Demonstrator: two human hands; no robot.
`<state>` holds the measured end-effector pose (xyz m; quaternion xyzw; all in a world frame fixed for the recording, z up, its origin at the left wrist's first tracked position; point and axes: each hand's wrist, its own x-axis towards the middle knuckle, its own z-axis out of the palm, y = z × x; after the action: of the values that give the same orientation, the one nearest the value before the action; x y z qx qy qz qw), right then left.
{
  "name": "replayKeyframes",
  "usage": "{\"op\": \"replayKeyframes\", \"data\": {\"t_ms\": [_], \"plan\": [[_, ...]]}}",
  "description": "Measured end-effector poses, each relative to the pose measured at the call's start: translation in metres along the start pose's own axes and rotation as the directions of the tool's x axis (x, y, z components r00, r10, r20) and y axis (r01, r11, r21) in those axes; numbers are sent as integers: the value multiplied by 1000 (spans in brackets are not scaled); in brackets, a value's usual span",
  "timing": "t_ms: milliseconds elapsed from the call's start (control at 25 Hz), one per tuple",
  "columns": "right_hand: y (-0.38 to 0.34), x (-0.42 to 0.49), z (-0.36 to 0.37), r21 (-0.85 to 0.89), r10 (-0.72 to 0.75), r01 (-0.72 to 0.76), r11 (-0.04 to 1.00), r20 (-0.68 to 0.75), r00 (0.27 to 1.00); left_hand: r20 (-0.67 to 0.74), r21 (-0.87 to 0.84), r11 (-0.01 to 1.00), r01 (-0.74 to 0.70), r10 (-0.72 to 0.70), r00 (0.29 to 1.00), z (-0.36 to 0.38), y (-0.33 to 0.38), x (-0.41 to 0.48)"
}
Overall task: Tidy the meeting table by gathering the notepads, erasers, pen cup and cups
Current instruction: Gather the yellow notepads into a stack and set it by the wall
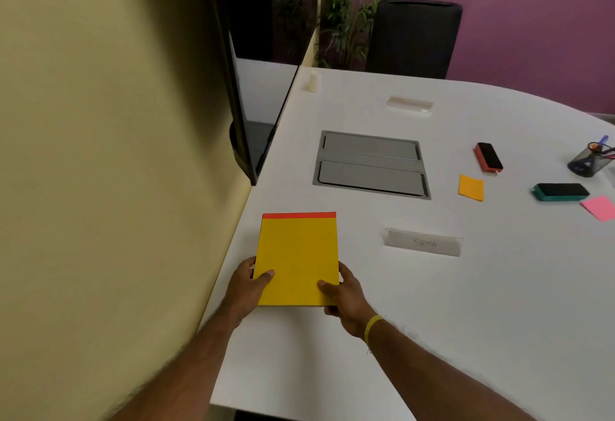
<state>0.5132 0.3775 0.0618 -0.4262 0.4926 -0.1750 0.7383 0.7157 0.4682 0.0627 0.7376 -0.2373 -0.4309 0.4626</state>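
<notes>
- Step in hand, as we judge it: placing or squaring the yellow notepad (298, 259) at the near left part of the white table (366, 337), close to the wall-side edge. We would keep it level and parallel to that edge, leaving room for the rest.
- Left hand (248, 282): partly closed on the pad's near left corner, thumb on the cover.
- Right hand (344, 297): likewise gripping the near right corner.
- Still apart, at far right: red eraser (488, 157), green eraser (559, 191), pen cup (589, 163); a white cup (313, 81) stands at the far edge.
</notes>
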Motion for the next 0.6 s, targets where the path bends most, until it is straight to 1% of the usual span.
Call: {"op": "replayKeyframes", "data": {"t_ms": [80, 160, 200, 280, 360, 400, 480, 520, 600], "plan": [[-4, 26, 13, -6, 3, -3, 1000, -7, 1000, -98, 1, 1000, 17, -17, 995, -8, -7, 16], [-12, 55, 27, -11, -7, 6, 1000, -17, 1000, -212, 37, 999, 30, -21, 977, -16, -18, 32], [-16, 70, 32, -16, -11, 11, 1000, -27, 1000, -245, 65, 997, 36, -19, 969, -18, -26, 39], [-25, 99, 41, -14, -15, 14, 1000, -49, 999, -243, 156, 987, 40, -1, 970, -19, -41, 49], [-31, 129, 50, -10, -9, 8, 1000, -78, 997, -165, 332, 943, 25, 32, 986, -17, -56, 57], [-34, 143, 54, -7, -6, 5, 1000, -92, 996, -110, 467, 884, -6, 65, 992, -15, -64, 61], [-38, 169, 61, 7, -8, 9, 1000, -109, 994, -5, 709, 700, -84, 123, 992, -13, -78, 69], [-40, 179, 64, 15, -8, 9, 1000, -113, 994, 31, 779, 618, -106, 132, 991, -13, -82, 74], [-43, 198, 68, 22, 1, 2, 1000, -119, 993, 91, 863, 488, -135, 114, 989, -12, -88, 84]]}}
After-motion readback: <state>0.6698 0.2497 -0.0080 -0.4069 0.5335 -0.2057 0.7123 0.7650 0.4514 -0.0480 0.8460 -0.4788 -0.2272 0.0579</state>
